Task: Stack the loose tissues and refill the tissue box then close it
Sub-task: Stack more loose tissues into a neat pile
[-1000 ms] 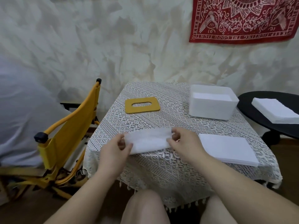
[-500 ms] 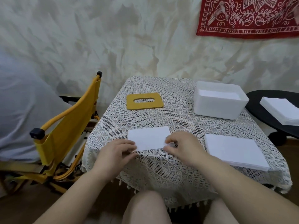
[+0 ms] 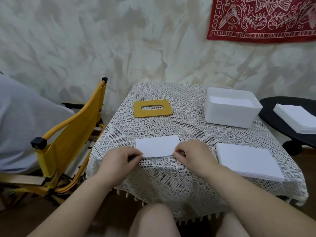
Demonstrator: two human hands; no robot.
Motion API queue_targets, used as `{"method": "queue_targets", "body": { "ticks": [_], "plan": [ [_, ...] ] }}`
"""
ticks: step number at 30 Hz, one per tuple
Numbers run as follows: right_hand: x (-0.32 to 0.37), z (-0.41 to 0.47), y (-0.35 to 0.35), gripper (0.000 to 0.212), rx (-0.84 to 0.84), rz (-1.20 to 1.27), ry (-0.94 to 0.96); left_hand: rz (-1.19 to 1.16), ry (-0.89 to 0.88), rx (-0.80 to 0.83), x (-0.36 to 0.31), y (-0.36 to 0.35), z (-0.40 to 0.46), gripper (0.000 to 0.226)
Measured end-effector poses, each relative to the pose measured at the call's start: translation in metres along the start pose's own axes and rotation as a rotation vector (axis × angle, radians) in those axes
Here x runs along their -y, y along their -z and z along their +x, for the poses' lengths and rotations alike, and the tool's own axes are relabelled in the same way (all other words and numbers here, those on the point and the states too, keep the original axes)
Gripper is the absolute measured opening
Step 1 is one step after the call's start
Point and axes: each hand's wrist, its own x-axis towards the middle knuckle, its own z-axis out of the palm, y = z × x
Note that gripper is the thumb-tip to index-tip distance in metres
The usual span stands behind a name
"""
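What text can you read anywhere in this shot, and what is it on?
"KEEP FIGHTING THE GOOD FIGHT": white letters along the border of the red wall cloth, printed upside down on the bottom edge and partly cut off on the left edge.
No other text is visible; the white box and yellow lid are unmarked.

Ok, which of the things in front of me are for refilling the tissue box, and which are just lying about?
For the job:
folded tissue, pinched by left hand and right hand
tissue stack on the table
white tissue box, open
yellow slotted lid
second tissue stack on the black side table, probably

Just lying about:
yellow folding chair
red wall hanging
lace tablecloth
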Motion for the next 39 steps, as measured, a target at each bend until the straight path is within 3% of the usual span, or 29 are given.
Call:
{"method": "queue_targets", "body": {
  "ticks": [5, 14, 21, 26, 30, 33, 39],
  "plan": [
    [-0.003, -0.003, 0.004, 0.023, 0.02, 0.113, -0.039, -0.05, 0.108, -0.042, -0.003, -0.003, 0.001, 0.012],
    [-0.003, 0.006, 0.032, 0.014, -0.117, 0.362, -0.154, -0.334, 0.26, -0.161, -0.03, 0.009, 0.03, 0.011],
    [-0.062, -0.009, 0.097, 0.013, -0.391, 0.361, -0.239, -0.381, 0.11, -0.161, -0.111, -0.015, 0.08, 0.008],
    [-0.123, -0.069, 0.128, 0.013, -0.503, 0.191, -0.24, -0.356, -0.19, -0.162, -0.175, -0.053, 0.08, 0.01],
    [-0.154, -0.116, 0.103, 0.014, -0.435, 0.069, -0.156, -0.143, -0.342, -0.047, -0.179, -0.096, 0.056, 0.012],
    [-0.162, -0.134, 0.081, 0.017, -0.368, 0.08, -0.162, -0.053, -0.335, 0.035, -0.175, -0.113, 0.04, 0.014],
    [-0.167, -0.144, 0.066, 0.017, -0.424, 0.093, -0.136, -0.038, -0.39, 0.019, -0.168, -0.119, 0.028, 0.012]
  ]
}}
